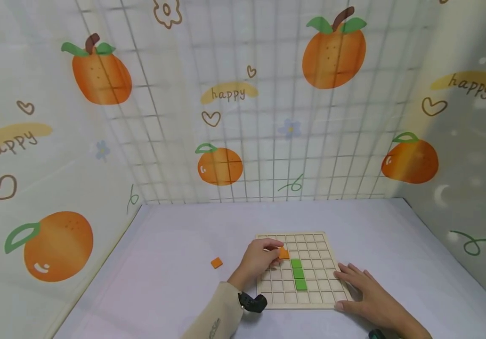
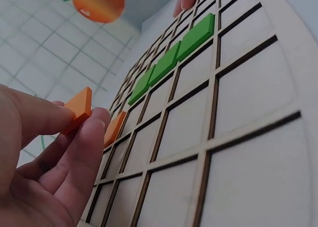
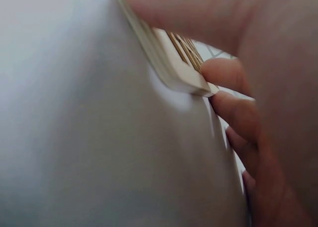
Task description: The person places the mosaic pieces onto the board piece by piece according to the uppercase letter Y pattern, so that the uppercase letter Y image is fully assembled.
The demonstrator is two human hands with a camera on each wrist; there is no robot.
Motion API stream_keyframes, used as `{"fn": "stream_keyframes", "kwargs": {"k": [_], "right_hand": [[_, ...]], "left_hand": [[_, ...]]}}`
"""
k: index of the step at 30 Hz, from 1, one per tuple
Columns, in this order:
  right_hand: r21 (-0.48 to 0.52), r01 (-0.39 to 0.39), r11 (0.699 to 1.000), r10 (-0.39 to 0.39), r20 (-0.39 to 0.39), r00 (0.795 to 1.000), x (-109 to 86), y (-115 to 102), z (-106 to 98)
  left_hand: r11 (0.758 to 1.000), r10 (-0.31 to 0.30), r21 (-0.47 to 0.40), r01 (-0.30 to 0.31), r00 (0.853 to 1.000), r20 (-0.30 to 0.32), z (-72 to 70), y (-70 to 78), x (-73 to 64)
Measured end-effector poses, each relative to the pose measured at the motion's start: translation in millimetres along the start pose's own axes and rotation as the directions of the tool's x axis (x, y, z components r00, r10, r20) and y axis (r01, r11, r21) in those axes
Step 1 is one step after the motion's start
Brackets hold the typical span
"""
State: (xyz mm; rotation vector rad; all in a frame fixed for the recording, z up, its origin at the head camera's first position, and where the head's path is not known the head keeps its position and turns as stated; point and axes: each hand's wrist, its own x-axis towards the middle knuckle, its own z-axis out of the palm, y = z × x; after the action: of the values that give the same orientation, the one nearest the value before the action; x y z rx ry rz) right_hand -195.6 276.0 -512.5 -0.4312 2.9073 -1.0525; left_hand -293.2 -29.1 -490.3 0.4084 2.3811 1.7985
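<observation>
In the left wrist view, my left hand [image 2: 49,152] pinches an orange square tile [image 2: 80,108] between thumb and fingertips, over the wooden grid board [image 1: 315,297]. A second orange tile [image 2: 115,129] lies in a cell of the board, close beyond those fingertips. Three green tiles [image 1: 298,273] fill a column of neighbouring cells near the middle. At the board's front right corner rests my right hand [image 1: 368,295], its fingers spread along the right edge and its thumb at the front edge. The right wrist view shows its fingertips touching the board's rim [image 3: 181,80].
Left of the board, a loose orange tile [image 1: 216,262] lies on the white tabletop [image 1: 171,235]. A black wrist device [image 1: 252,302] sits on the left wrist. Behind the table hangs a sheet [image 1: 268,141] printed with oranges, with a wire grid showing through.
</observation>
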Motion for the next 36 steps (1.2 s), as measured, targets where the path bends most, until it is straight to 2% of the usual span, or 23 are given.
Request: {"fn": "stream_keyframes", "kwargs": {"k": [3,7,12,20,26,30,36], "right_hand": [[-0.001,-0.003,1.000,0.003,-0.001,1.000,0.0,1,0],[-0.004,0.030,1.000,-0.030,-0.015,0.999,-1.5,1,0],[0.001,0.046,0.999,-0.046,-0.020,0.999,-1.6,-1,-1],[-0.003,0.006,1.000,-0.006,-0.018,1.000,-1.3,-1,0],[0.002,-0.014,1.000,0.014,0.008,1.000,-1.0,0,0],[-0.005,-0.041,0.999,0.041,0.029,0.999,0.5,-1,-1],[-0.035,-0.037,0.999,0.038,0.037,0.999,1.3,-2,-2]], "left_hand": [[1.000,-0.009,-0.011,0.009,1.000,0.026,4.1,1.0,2.5],[1.000,-0.026,-0.015,0.027,0.998,0.055,10.5,0.5,7.3],[0.999,-0.049,0.011,0.048,0.997,0.063,14.6,-1.9,11.8],[1.000,-0.010,0.014,0.009,0.998,0.063,20.7,-0.6,14.3],[0.995,0.019,0.101,-0.026,0.997,0.076,29.5,3.4,17.1],[0.984,0.061,0.164,-0.074,0.995,0.084,34.4,6.6,19.4],[0.972,0.062,0.223,-0.078,0.995,0.077,37.2,9.8,21.3]]}}
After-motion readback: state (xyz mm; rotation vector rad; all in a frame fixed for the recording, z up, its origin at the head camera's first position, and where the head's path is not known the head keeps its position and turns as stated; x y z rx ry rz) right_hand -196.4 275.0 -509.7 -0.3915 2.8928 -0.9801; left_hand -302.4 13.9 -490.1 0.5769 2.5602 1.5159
